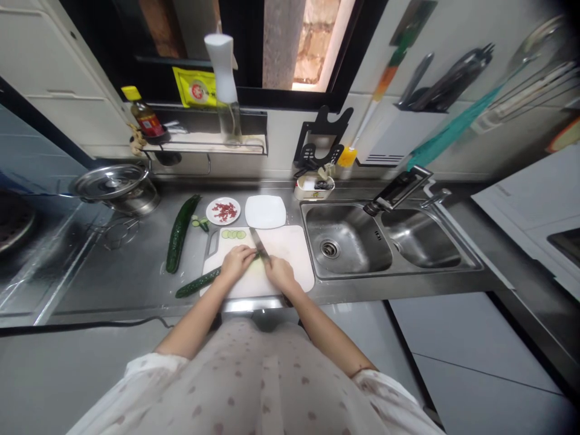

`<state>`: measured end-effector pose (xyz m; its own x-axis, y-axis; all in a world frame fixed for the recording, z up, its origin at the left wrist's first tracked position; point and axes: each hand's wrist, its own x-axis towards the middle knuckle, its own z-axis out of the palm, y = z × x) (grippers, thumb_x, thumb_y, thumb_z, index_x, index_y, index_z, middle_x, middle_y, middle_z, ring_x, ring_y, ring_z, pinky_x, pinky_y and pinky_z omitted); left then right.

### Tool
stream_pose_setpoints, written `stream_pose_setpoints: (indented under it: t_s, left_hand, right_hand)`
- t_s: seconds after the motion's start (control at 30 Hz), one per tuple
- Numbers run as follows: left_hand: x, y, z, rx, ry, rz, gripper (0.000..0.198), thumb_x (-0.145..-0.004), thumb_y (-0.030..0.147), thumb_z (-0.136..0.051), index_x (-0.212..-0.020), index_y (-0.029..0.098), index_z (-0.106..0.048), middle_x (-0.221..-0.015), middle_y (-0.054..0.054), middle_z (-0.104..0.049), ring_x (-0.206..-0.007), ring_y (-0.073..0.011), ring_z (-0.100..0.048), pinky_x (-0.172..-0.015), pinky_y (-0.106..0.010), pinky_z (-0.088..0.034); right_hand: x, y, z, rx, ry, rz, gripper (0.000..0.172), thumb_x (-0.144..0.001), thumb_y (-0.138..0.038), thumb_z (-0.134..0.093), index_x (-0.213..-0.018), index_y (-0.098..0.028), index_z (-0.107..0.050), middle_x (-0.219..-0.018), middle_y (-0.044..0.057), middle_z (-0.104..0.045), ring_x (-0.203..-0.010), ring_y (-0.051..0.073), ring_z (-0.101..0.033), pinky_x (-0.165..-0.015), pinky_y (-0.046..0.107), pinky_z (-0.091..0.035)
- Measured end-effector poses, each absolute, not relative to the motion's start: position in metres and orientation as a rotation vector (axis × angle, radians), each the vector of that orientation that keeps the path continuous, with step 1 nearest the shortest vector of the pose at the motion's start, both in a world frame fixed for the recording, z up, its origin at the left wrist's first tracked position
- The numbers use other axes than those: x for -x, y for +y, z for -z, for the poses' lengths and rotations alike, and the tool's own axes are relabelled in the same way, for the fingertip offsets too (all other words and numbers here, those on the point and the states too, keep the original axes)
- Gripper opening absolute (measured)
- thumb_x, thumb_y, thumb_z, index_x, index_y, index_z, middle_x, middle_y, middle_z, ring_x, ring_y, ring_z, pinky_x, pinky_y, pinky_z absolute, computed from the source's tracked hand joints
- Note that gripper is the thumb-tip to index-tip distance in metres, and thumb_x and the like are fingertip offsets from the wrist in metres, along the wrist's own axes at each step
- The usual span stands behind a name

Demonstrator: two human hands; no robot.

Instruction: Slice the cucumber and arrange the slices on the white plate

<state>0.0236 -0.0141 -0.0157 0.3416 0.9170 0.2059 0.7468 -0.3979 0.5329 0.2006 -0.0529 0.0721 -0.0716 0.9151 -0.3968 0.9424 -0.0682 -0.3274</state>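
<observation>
The part-cut cucumber (198,284) is lying aslant on the white cutting board (299,254), its near-left end overhanging the edge of the board and its other end running under the left hand (238,263). The fingers of the left hand are closing over the cucumber and pressing it down. The right hand (280,272) is holding the knife (259,244); its fingers are wrapping around the handle, and the blade is pointing away from the body, just beside the left fingertips. Whether the edge is touching the flesh is too small to tell.

The step in hand appears to be slicing. A short overlapping row of pale slices (234,234) is resting near the board's far edge, while most of the cucumber's visible length is remaining uncut. Judging from this layout, the next move is calling for a steady hold, curled left fingertips and a straight downward stroke, with the blade staying parallel to the previous cut face for even thickness.

On the worktop (136,266), a whole cucumber (182,235) is lying left of the board, with small green offcuts (200,223) sitting beside it. Beyond the board, a round plate (210,212) is carrying chopped red pieces (225,211), and a square plate (265,211) is standing next to it.
</observation>
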Motion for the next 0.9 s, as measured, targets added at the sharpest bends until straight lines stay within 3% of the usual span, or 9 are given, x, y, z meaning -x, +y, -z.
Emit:
stream_pose_setpoints:
  t_s: [0.9]
  left_hand:
    - [-0.026, -0.015, 0.011, -2.258, 1.464, -0.691, 0.027, -0.094, 0.036, -0.05, -0.108, 0.026, -0.071, -0.1, -0.005, -0.07, -0.094, -0.0192, -0.06, -0.083, -0.031, -0.046]
  right_hand:
    - [-0.189, -0.031, -0.072, -2.063, 2.184, 0.889, 0.034, -0.095, -0.02, -0.039, -0.116, -0.013, -0.064, -0.11, 0.014, -0.07, -0.102, 0.022, -0.065, -0.084, 0.027, -0.046]
